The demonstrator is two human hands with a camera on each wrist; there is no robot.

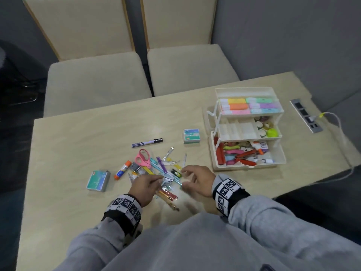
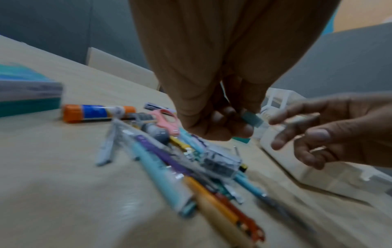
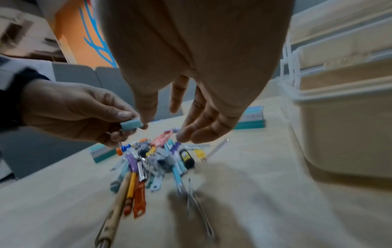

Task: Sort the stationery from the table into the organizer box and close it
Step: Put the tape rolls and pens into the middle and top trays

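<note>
Pinching a small teal piece (image 3: 129, 125), the left hand (image 1: 145, 185) offers it; the right hand (image 1: 197, 180), fingers spread, reaches to receive.

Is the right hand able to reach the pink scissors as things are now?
Probably yes. The right hand is open and holds nothing, and the pink scissors lie uncovered on top at the far left of the pile. The left hand, pinching a small teal piece, sits nearer and may crowd the path.

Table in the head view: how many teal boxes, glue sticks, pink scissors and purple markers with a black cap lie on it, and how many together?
Teal boxes: 2
Glue stick: 1
Pink scissors: 1
Purple marker: 1
Total: 5
</note>
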